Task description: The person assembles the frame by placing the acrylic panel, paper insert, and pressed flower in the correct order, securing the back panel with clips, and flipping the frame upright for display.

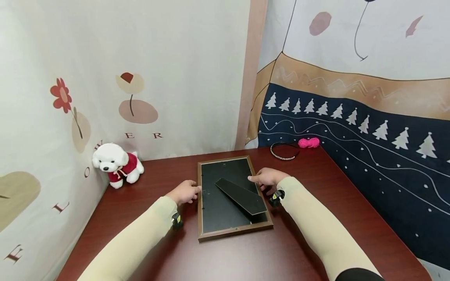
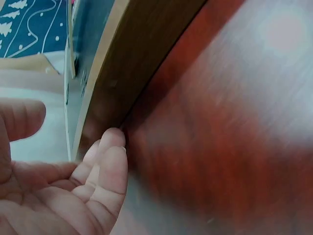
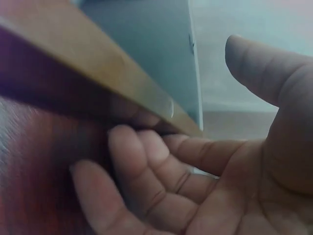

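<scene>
A picture frame (image 1: 225,233) lies face down on the table, its black backing board (image 1: 212,168) up. A black easel stand (image 1: 242,196) slants across the backing. My left hand (image 1: 184,192) is at the frame's left side; in the left wrist view its fingertips (image 2: 113,161) touch the brown wooden edge (image 2: 129,54), with the thumb held apart. At the right side is my right hand (image 1: 268,178). Its fingers (image 3: 129,147) meet the lower part of the edge (image 3: 98,54) in the right wrist view, while the thumb stays raised off it.
A white plush dog (image 1: 111,156) in a red top sits at the table's back left. A headband (image 1: 282,158) and a bright pink bundle (image 1: 308,143) lie at the back right. Printed curtains (image 1: 197,78) hang behind and beside the reddish-brown table (image 1: 154,218).
</scene>
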`<state>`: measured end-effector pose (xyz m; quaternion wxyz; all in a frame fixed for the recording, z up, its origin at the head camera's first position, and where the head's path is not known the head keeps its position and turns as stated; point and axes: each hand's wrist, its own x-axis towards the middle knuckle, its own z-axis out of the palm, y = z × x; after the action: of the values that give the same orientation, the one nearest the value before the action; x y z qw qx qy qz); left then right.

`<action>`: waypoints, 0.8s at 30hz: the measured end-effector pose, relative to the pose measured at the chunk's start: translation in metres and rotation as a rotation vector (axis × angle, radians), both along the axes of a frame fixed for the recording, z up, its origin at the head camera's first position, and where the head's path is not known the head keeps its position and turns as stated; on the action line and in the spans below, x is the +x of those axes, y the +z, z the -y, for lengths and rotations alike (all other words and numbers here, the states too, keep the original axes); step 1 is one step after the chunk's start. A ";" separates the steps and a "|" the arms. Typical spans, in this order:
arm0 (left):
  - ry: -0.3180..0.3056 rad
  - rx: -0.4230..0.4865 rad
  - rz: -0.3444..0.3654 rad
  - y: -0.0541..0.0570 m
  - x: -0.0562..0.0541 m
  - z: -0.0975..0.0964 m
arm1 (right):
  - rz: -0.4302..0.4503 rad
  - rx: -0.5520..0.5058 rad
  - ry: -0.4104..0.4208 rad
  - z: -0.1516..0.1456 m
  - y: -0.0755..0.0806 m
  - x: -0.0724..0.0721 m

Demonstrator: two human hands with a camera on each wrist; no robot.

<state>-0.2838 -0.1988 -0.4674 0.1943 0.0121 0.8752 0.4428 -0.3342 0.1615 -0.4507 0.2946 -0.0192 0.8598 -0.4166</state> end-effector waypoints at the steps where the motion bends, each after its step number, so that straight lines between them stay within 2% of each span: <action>1: 0.008 0.001 0.002 -0.002 0.003 -0.001 | 0.002 0.002 0.001 0.000 0.000 0.003; 5: 0.024 0.001 -0.004 -0.005 0.010 -0.005 | -0.004 0.006 -0.004 0.002 0.001 0.012; 14: 0.047 0.044 -0.030 -0.007 0.013 -0.008 | -0.068 0.001 0.007 0.007 0.003 0.022; 21: 0.135 0.168 -0.118 -0.009 0.013 -0.001 | -0.110 -0.093 -0.002 0.012 0.007 0.023; 24: 0.147 0.191 -0.168 -0.010 0.010 0.005 | -0.136 -0.139 -0.004 0.014 0.008 0.022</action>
<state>-0.2734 -0.2039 -0.4773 0.0854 0.0032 0.8408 0.5345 -0.3120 0.1474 -0.4424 0.2324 -0.0661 0.8470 -0.4736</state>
